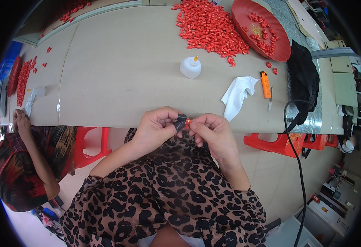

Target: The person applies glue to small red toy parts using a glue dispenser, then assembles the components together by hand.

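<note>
At the near edge of the table, my left hand (158,125) pinches a small glossy red piece (188,122) with a lighter spot on it. Dark wraps cover the thumb and finger of that hand. My right hand (213,131) meets it from the other side, thumb and forefinger closed at the same piece. Whether a finer part sits between the right fingertips is too small to tell. Beyond my hands stands a white squeeze bottle (190,68) with a yellowish tip. To the right lie a crumpled white cloth (239,95), an orange lighter (265,85) and a small thin blade-like tool (270,99).
A heap of small red pieces (209,31) covers the far side, beside a red scalloped tray (242,24) holding more. A black bag (303,76) and black cable (297,164) are at right. At left, a co-worker's hands (21,123) are near another red pile (23,82). Red stools (271,144) stand below.
</note>
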### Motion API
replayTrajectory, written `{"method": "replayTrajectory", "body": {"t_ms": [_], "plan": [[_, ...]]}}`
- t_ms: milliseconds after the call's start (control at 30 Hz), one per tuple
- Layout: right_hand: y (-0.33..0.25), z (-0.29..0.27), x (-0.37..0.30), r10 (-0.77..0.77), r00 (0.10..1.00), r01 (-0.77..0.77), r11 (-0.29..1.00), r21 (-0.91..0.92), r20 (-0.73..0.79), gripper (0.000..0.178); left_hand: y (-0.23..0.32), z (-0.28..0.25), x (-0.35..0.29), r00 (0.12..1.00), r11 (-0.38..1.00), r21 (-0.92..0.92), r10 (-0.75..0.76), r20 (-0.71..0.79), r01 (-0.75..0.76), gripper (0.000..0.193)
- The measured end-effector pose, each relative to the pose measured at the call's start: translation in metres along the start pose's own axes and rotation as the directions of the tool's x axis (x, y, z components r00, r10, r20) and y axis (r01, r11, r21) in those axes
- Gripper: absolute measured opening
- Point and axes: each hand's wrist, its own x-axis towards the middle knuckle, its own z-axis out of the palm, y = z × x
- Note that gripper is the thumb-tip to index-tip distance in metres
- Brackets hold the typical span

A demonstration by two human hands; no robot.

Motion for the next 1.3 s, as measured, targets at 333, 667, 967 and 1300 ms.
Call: {"method": "replayTrajectory", "body": {"t_ms": [333,667,967,1300], "plan": [[-0.002,0.004,-0.001,-0.026,0.999,0.027,1.000,-0.005,0.026,0.013,0.002,-0.006,0.000,0.998,0.999,-0.037,0.028,0.051,-0.027,0.007],[0.000,0.006,0.004,-0.017,0.999,0.017,0.999,-0.031,0.029,0.009,0.000,-0.013,0.001,0.988,0.996,0.013,0.086,0.124,-0.089,0.018],[-0.003,0.007,0.005,0.006,0.999,-0.003,0.996,-0.094,0.036,0.009,0.001,-0.014,0.000,0.988,0.993,0.064,0.090,0.127,-0.099,0.018],[0.000,0.008,0.002,-0.005,1.000,0.010,0.987,-0.159,0.030,0.009,-0.001,-0.014,-0.001,0.977,0.970,0.168,0.155,0.144,-0.178,0.017]]}}
